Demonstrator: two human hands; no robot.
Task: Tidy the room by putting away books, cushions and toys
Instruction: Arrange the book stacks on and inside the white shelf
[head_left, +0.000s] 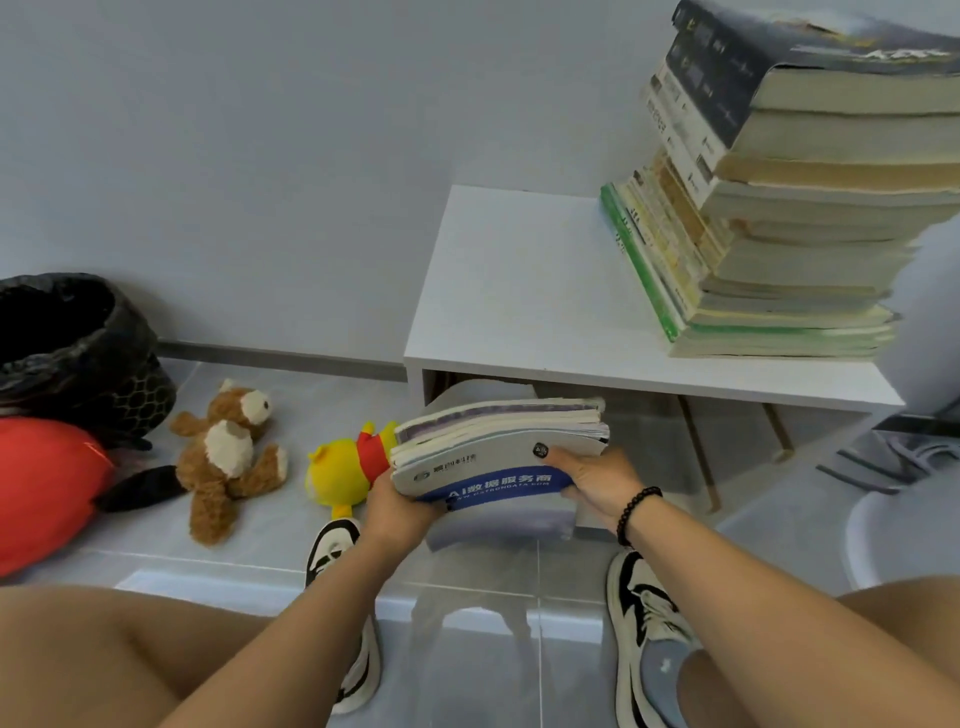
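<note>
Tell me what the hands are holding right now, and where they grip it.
Both hands hold a small stack of books: left hand at its near left corner, right hand at its right end, thumb on top.

The single head-worn view looks steeply down, close over the tiled floor (249, 561).

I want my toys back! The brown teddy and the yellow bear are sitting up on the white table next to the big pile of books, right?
Not quite. In the head view the brown teddy and the yellow bear lie on the floor, left of the white table. The big pile of books is on that table.
</note>
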